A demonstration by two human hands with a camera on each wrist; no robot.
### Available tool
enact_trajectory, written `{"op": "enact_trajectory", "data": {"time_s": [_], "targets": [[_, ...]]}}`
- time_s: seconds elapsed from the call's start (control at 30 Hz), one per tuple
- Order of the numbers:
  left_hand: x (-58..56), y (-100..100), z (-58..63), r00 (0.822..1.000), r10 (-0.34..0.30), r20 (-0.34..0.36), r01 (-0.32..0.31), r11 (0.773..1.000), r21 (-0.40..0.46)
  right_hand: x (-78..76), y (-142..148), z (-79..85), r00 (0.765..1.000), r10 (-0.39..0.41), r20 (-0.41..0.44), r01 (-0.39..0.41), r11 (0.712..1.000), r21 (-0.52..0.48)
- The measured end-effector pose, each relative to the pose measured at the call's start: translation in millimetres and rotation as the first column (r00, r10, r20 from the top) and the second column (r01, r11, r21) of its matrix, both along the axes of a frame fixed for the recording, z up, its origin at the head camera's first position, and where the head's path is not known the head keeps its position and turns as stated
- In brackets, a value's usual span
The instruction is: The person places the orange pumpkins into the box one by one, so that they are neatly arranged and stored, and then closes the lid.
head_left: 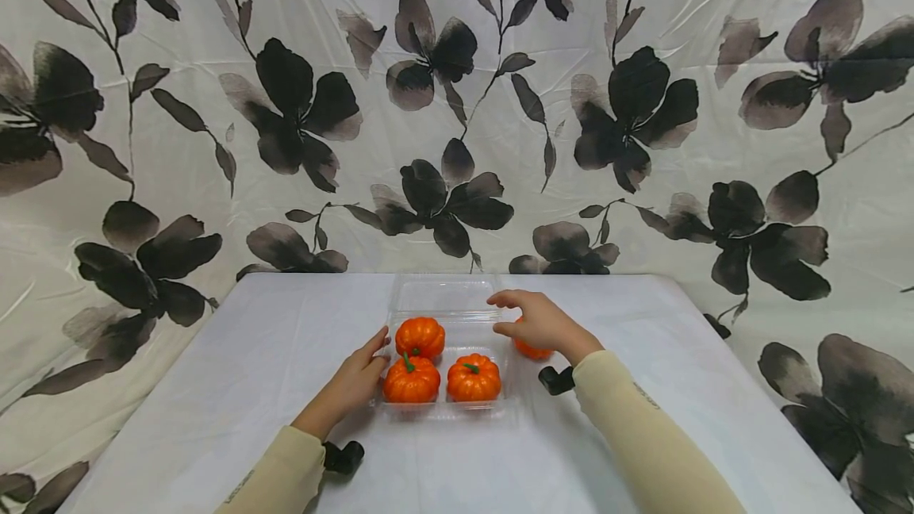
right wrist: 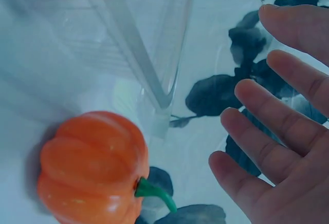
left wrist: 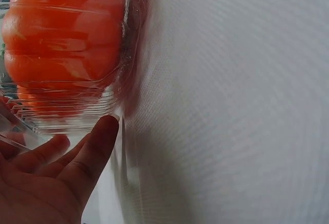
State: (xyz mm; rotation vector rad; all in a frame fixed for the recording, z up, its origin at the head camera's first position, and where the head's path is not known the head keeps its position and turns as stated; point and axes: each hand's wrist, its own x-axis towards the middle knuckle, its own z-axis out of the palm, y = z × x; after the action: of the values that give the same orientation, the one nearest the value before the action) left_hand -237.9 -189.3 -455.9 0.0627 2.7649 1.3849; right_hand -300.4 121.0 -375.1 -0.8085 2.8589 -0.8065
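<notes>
A clear plastic clamshell container lies with its lid folded back on the far side. Inside it sit three small orange pumpkins: one at the back left, one at the front left and one at the front right. My left hand rests its extended fingers against the container's left wall; the fingertips touch the ribbed plastic. Over the container's right side hovers my right hand, holding nothing, its fingers spread. Partly hidden below it, another orange pumpkin with a green stem stands outside the container.
A white cloth covers the table. Behind it hangs a pale curtain printed with dark flowers. Black cameras are strapped to the left wrist and the right wrist.
</notes>
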Motion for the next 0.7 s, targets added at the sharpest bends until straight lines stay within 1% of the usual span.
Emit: {"op": "enact_trajectory", "data": {"time_s": [0.17,0.37,0.57,0.7], "targets": [[-0.3,0.5,0.2,1.000,0.006,-0.001,-0.006,1.000,-0.006,-1.8,7.5,-0.8,1.000,-0.012,-0.021,0.012,1.000,-0.009],[0.6,0.6,-0.1,1.000,0.012,-0.010,-0.012,1.000,-0.015,-4.0,17.6,-4.2,0.999,-0.046,-0.029,0.045,0.998,-0.034],[2.0,0.9,1.2,1.000,0.011,0.003,-0.011,1.000,-0.014,-7.4,27.5,-11.8,0.996,-0.094,-0.003,0.093,0.993,-0.079],[1.7,0.5,1.6,1.000,0.003,-0.006,-0.003,1.000,-0.018,-7.2,32.4,-14.0,0.992,-0.121,0.028,0.123,0.987,-0.104]]}}
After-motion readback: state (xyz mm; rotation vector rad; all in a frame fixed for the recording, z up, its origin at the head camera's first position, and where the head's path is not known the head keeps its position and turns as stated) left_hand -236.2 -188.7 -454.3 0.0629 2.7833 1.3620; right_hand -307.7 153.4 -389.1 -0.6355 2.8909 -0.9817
